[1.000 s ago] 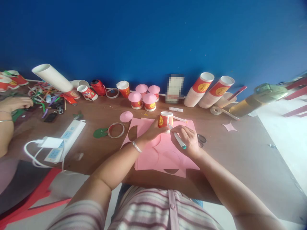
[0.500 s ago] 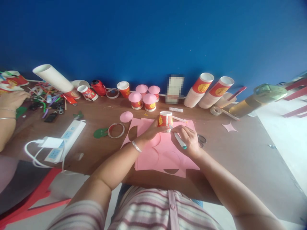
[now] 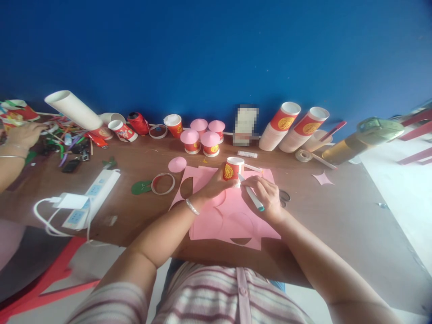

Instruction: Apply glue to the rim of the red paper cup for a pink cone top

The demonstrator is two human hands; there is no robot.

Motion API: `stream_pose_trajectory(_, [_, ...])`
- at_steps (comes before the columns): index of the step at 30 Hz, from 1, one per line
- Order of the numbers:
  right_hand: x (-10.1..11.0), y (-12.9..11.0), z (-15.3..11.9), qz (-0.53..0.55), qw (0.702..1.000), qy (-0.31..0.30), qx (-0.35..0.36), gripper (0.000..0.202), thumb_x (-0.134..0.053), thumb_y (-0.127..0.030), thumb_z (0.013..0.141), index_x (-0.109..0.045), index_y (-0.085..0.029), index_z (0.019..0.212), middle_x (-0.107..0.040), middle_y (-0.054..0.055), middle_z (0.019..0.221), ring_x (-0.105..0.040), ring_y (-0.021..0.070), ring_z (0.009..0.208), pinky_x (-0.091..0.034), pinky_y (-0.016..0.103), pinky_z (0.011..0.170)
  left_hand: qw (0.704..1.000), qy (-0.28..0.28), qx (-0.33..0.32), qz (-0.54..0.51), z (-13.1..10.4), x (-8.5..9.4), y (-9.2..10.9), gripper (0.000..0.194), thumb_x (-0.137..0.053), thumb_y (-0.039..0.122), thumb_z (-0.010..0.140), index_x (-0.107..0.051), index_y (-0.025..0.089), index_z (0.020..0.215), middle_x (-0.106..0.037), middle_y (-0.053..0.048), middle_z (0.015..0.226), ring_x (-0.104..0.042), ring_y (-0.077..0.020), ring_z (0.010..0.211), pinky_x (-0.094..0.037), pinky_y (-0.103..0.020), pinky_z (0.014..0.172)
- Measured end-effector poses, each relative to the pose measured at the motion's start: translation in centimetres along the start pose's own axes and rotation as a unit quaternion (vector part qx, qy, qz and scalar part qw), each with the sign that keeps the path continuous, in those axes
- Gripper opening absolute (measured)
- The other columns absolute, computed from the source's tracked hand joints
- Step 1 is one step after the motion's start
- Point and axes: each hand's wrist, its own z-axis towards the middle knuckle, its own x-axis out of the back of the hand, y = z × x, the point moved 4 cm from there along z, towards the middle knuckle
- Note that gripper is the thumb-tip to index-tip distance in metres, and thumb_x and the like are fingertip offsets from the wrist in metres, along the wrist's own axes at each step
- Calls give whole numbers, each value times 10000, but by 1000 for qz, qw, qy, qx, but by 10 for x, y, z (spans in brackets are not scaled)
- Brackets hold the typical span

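My left hand (image 3: 215, 182) is closed around the side of a red-and-gold paper cup (image 3: 230, 172) with a white rim, held upright over pink paper (image 3: 205, 225). In my right hand (image 3: 265, 193) is a slim white pen-like tool (image 3: 252, 198) with a teal end. Its narrow tip meets the right side of the cup by a pale vertical strip. Whether the tip is a nib or a blade, I cannot tell. Circle outlines and round cut-outs show in the pink sheets. A scissors handle (image 3: 284, 196) lies beside my right hand.
Several small cups with pink cone tops (image 3: 210, 139) stand behind. Cup stacks (image 3: 280, 127), a tape roll (image 3: 303, 155) and a bottle (image 3: 351, 144) are to the right. At left are a tape ring (image 3: 163, 184), a power strip (image 3: 96, 193) and another person's hand (image 3: 23, 137).
The cup has turned slightly in my left hand, its pale strip shifting right. The pen-like tool stays at the cup. The other person's hand at left has moved a little.
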Motion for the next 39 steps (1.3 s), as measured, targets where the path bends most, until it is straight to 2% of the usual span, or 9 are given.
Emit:
stream_pose_trajectory(5, [-1, 0, 1, -13, 1000, 0, -1, 228, -589, -79, 903, -599, -219, 1083, -677, 22, 813, -656, 159, 698, -531, 276, 641, 1000, -14, -20, 7, 2, -2, -1, 494, -815, 455, 788, -540, 191, 1103, -583, -31, 994, -554, -167, 895, -466, -298, 786])
stream_pose_trajectory(11, [-2, 2, -1, 3, 1000, -5, -7, 224, -583, -81, 916, -599, -209, 1099, -686, 37, 838, -665, 169, 719, -538, 289, 651, 1000, -15, -21, 4, 2, -4, -1, 620, -854, 516, 721, -542, 185, 1143, -597, -70, 1080, -558, -212, 1003, -468, -322, 837])
stream_pose_trajectory(16, [-3, 4, -2, 3, 1000, -15, -11, 227, -574, -89, 921, -590, -215, 1109, -689, 41, 857, -663, 172, 735, -532, 294, 669, 1000, -5, -25, 14, 2, -3, -3, 598, -853, 511, 728, -547, 183, 1123, -605, -73, 1069, -563, -212, 992, -470, -327, 836])
stream_pose_trajectory(23, [-4, 2, -1, -3, 1000, -18, -9, 234, -578, -74, 895, -590, -207, 1086, -685, 33, 832, -650, 169, 707, -510, 280, 655, 1000, -3, -19, 18, 2, 2, -6, 481, -810, 424, 804, -546, 192, 1132, -596, -44, 1036, -560, -177, 928, -466, -304, 808])
stream_pose_trajectory(29, [-5, 3, -2, -12, 999, -35, -14, 184, -568, -73, 901, -578, -210, 1023, -684, 20, 806, -652, 153, 702, -496, 271, 642, 1000, 1, -1, -7, 2, 2, -6, 457, -801, 377, 812, -543, 207, 1149, -599, -31, 1040, -557, -175, 967, -465, -318, 868])
stream_pose_trajectory(35, [-4, 2, -1, -8, 999, -30, -10, 179, -572, -61, 898, -554, -208, 998, -671, 15, 788, -628, 143, 672, -483, 267, 620, 1000, 7, -1, -16, 2, 2, -5, 403, -800, 377, 805, -551, 198, 1067, -589, -13, 959, -548, -149, 888, -450, -299, 825])
stream_pose_trajectory(39, [-4, 2, -1, -3, 1000, -28, -12, 180, -576, -58, 894, -554, -209, 990, -662, 12, 785, -619, 144, 675, -485, 266, 623, 999, 1, -3, -33, 2, 1, -4, 430, -808, 377, 799, -554, 192, 1093, -602, -27, 992, -569, -157, 905, -451, -298, 815])
